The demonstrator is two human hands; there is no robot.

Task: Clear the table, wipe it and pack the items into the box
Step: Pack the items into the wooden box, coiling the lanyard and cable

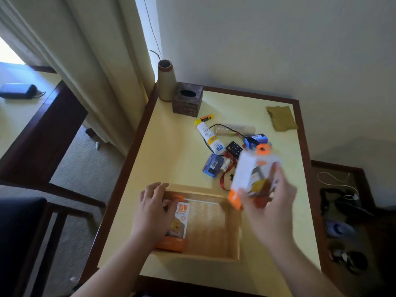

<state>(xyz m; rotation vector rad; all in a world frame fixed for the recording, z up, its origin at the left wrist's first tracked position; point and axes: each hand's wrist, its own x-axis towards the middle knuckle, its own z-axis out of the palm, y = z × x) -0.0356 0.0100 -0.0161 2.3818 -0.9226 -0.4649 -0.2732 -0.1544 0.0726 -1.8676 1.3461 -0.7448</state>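
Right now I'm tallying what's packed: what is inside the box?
One orange charger pack lies along the left wall of the box, with the left hand resting on it. The rest of the floor shows bare; anything under the hand is hidden.

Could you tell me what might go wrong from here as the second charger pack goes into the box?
1. The right hand carries the orange-and-white pack low over the red lanyard and nearby clutter; it might snag or knock them.
2. The left hand rests on the charger pack inside the box, so the incoming pack may bump its fingers.
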